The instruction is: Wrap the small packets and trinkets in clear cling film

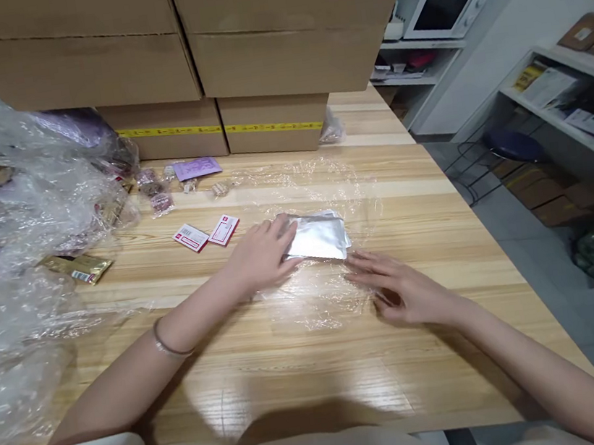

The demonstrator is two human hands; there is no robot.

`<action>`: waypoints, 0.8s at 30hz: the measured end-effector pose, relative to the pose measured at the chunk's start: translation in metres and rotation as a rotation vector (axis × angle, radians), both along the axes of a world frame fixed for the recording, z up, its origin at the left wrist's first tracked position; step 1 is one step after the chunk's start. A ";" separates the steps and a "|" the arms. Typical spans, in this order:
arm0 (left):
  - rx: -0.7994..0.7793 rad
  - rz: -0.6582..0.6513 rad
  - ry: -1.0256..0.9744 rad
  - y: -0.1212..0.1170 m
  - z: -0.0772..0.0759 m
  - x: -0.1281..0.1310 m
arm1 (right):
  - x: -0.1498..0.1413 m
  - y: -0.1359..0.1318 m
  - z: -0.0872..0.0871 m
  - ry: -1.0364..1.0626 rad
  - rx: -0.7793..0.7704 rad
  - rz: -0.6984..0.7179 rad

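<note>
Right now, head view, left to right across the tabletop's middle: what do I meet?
Crumpled clear plastic → left red-and-white box → right red-and-white box → left hand → silver pouch → right hand.

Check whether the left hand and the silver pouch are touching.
Touching: the head view shows the left hand lying over the left end of the silver pouch, with no gap visible between them.

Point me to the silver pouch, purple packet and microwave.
Silver pouch (319,238): head view, middle of its upper face.
Purple packet (198,167): head view, middle of its upper face.
Microwave (440,9): head view, dark door window.
</note>
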State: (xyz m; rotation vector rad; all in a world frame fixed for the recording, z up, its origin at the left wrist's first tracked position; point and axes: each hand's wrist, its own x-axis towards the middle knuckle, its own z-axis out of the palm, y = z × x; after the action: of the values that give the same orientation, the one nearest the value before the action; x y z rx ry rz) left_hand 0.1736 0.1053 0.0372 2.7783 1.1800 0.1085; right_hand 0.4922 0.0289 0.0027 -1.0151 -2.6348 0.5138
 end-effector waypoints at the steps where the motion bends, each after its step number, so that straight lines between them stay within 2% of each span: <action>1: -0.026 -0.078 -0.050 -0.003 0.004 -0.012 | -0.001 0.001 -0.006 0.042 0.070 -0.001; 4: -0.221 -0.265 -0.121 -0.017 0.003 -0.044 | -0.005 0.008 -0.017 0.172 0.169 0.017; 6: -0.262 -0.278 -0.145 -0.028 -0.009 -0.055 | -0.010 0.012 -0.019 0.271 0.107 -0.023; 9: -0.225 -0.252 -0.219 -0.036 -0.030 -0.058 | -0.018 0.019 -0.018 0.423 -0.057 -0.225; 12: -0.206 -0.221 -0.327 -0.033 -0.039 -0.049 | -0.027 0.031 -0.017 0.519 -0.233 -0.483; 15: -0.221 -0.055 -0.514 -0.022 -0.036 -0.037 | -0.031 0.053 -0.016 0.595 -0.419 -0.595; 18: -0.123 0.297 -0.589 -0.007 -0.034 -0.026 | -0.030 0.080 -0.013 0.636 -0.514 -0.693; 20: -0.013 0.488 -0.469 0.003 -0.036 -0.021 | -0.029 0.096 -0.012 0.484 -0.479 -0.743; 21: 0.023 0.539 -0.373 0.007 -0.038 -0.020 | -0.029 0.103 -0.012 0.357 -0.435 -0.749; 24: 0.101 0.600 -0.117 0.013 -0.044 -0.019 | -0.029 0.111 -0.012 0.000 -0.285 -0.759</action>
State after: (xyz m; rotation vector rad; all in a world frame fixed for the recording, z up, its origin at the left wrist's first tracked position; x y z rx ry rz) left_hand 0.1544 0.1179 -0.0070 2.3534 1.9720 0.3843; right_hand 0.4631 0.1403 -0.0096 -1.9535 -1.9683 0.6906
